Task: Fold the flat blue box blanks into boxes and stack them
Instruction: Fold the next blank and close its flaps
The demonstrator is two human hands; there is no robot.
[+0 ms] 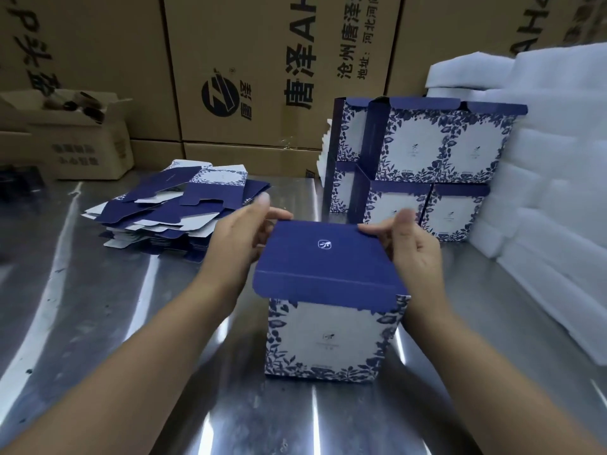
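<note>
On table [98, 323], left hand [239, 238], right hand [414, 247] pinch box lid [328, 257] corners; finished boxes [427, 159] stacked behind, count unclear; blank pile [177, 211] unfolded.

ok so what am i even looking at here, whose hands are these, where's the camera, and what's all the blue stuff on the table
There is no machine here. A person works with bare hands, and the one picture comes from a camera worn on their head, looking forward and down. That is why both arms reach in from the bottom edge.

The left hand and the right hand each grip a far corner of the top flap of a blue box, which stands upright on the shiny metal table.

To the left lies a loose pile of flat blanks, not yet folded. Behind on the right, finished boxes are stacked in two layers beside white foam sheets. Along the back stand brown cartons.
</note>
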